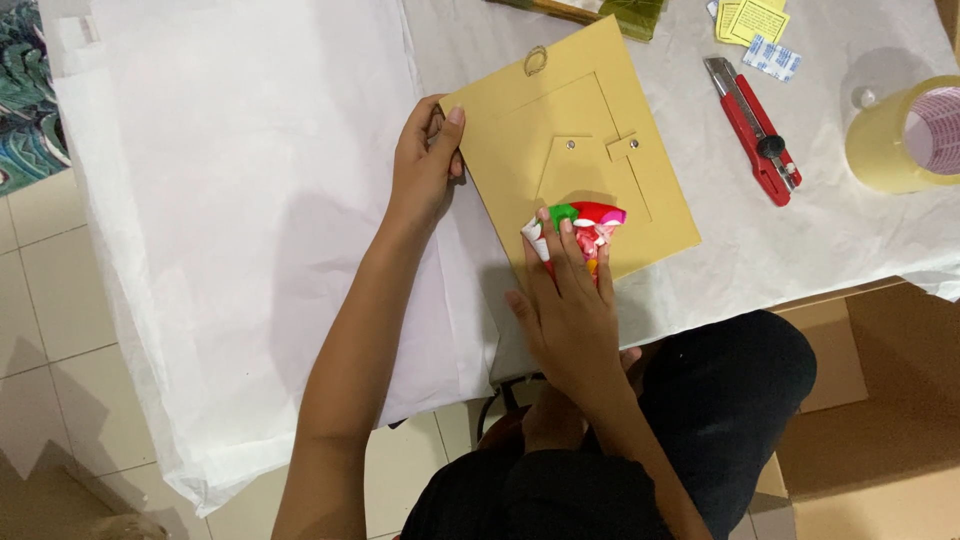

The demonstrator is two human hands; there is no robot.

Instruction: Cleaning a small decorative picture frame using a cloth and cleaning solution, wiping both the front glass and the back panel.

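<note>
Near the front edge of the table point(250, 200), we see a tan picture frame point(570, 150) lying back-up on white paper. Our left hand point(425, 165) grips its left edge; our right hand point(570, 310) presses a crumpled colourful wrapper point(590, 222) onto it. A red utility knife point(752, 130) and tape roll point(905, 135) lie toward the right edge.

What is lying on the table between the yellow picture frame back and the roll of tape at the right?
The red utility knife lies between the frame back and the tape roll, on white paper, as the head view shows.
</note>
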